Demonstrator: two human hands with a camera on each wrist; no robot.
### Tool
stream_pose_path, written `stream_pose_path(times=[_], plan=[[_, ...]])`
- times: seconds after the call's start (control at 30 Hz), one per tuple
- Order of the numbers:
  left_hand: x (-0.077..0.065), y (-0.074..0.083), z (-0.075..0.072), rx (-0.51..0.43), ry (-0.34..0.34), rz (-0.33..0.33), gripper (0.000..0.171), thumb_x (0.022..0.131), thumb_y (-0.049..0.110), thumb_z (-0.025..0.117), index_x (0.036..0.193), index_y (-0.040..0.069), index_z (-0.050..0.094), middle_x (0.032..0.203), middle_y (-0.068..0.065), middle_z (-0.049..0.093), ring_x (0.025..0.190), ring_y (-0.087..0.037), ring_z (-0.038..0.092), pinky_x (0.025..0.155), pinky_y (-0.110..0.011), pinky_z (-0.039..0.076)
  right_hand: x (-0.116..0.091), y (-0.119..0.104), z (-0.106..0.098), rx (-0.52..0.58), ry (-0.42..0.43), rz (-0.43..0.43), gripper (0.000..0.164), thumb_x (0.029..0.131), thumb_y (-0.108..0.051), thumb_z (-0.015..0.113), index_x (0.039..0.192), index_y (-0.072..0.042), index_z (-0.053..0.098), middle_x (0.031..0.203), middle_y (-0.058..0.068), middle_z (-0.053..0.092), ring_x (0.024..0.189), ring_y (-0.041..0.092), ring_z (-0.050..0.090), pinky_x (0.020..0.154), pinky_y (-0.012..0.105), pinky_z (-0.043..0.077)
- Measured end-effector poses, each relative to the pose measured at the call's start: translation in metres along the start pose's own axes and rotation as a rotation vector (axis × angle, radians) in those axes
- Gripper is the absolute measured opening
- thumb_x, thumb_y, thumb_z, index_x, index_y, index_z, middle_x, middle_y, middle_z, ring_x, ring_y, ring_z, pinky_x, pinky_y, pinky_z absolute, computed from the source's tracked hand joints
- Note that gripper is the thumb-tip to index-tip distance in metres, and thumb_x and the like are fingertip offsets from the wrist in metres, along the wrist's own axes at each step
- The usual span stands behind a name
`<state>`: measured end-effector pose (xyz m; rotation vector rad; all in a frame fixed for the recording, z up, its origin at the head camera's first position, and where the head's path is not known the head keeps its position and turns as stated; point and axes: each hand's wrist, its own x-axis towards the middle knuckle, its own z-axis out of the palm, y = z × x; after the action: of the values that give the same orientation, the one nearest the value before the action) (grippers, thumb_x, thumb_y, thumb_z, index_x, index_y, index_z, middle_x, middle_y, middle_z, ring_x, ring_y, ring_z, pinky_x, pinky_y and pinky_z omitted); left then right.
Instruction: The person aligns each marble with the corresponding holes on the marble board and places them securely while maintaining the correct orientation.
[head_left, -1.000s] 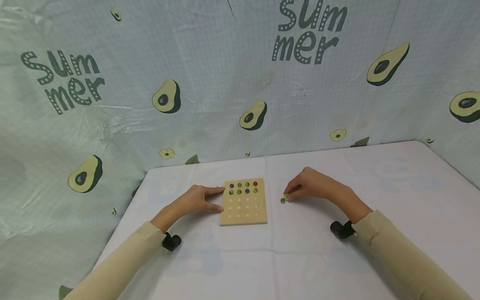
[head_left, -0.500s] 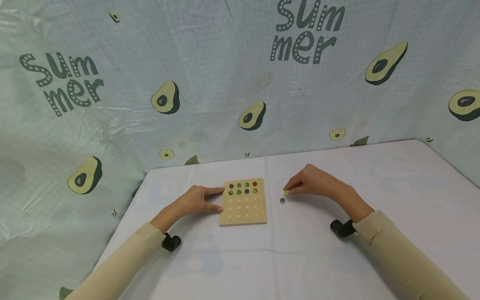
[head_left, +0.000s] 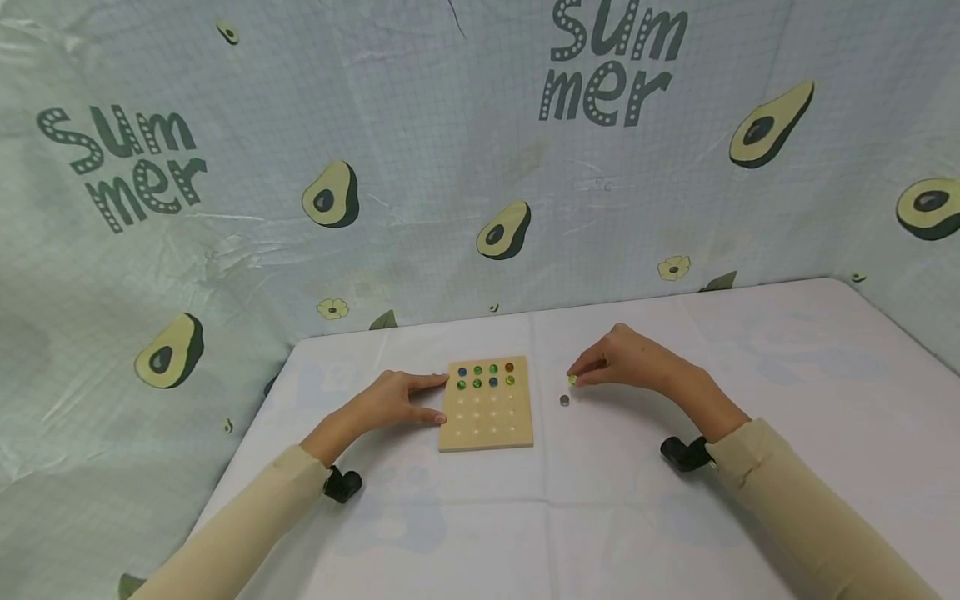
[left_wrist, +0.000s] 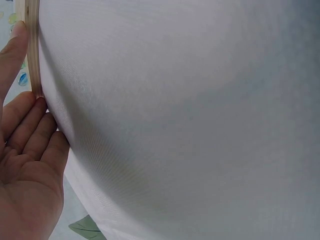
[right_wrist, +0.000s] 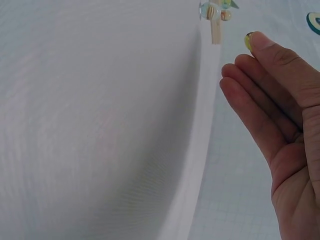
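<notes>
A square wooden board [head_left: 485, 415] with rows of dimples lies on the table, its two far rows holding several blue, green and brownish glass marbles [head_left: 493, 368]. Thumb and index finger of my left hand [head_left: 386, 404] are spread against the board's left edge; in the left wrist view, the board's side [left_wrist: 33, 50] meets the fingertips. To the right of the board my right hand [head_left: 630, 358] pinches a yellow-green marble [right_wrist: 248, 42] between its thumb and fingertips, just above the table. A clear-looking marble [head_left: 565, 400] rests on the cloth below that hand.
A white cloth [head_left: 480, 533] with fold creases covers the table. Behind and to the left hangs a sheet [head_left: 420, 150] printed with avocados and lettering. Small black cameras [head_left: 343, 483] are worn at both wrists.
My right hand has lifted the yellow-green marble slightly up and away from the clear-looking one, which stays on the cloth. The left hand and board have not moved.
</notes>
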<state>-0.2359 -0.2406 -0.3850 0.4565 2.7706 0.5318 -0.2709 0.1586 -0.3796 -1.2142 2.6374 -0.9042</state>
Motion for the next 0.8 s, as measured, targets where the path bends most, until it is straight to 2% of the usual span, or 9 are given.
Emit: stream_pose_path(times=[0.27, 0.6, 0.8], plan=[[0.0, -0.002, -0.001, 0.003, 0.003, 0.003, 0.078, 0.083, 0.049, 0.082, 0.15, 0.021, 0.053, 0.15, -0.01, 0.053, 0.141, -0.03, 0.047, 0.11, -0.051, 0.044, 0.004, -0.003, 0.002, 0.02, 0.0, -0.023, 0.019, 0.087, -0.012, 0.082, 0.106, -0.012, 0.083, 0.097, -0.004, 0.079, 0.086, 0.003, 0.073, 0.073, 0.018, 0.058], [0.003, -0.004, 0.002, -0.002, -0.004, -0.025, 0.08, 0.081, 0.051, 0.083, 0.15, 0.026, 0.053, 0.152, -0.007, 0.052, 0.143, -0.028, 0.045, 0.112, -0.049, 0.043, 0.016, -0.01, 0.009, 0.065, 0.034, -0.124, 0.019, 0.086, -0.014, 0.082, 0.106, -0.011, 0.082, 0.097, -0.004, 0.079, 0.085, 0.002, 0.073, 0.072, 0.021, 0.059], [0.002, -0.003, 0.001, 0.005, 0.002, -0.01, 0.079, 0.082, 0.05, 0.082, 0.15, 0.023, 0.053, 0.151, -0.007, 0.052, 0.142, -0.028, 0.046, 0.111, -0.049, 0.044, 0.024, -0.014, 0.014, 0.084, 0.038, -0.157, 0.019, 0.087, -0.016, 0.082, 0.106, -0.012, 0.082, 0.097, -0.004, 0.079, 0.082, 0.0, 0.072, 0.07, 0.022, 0.059]])
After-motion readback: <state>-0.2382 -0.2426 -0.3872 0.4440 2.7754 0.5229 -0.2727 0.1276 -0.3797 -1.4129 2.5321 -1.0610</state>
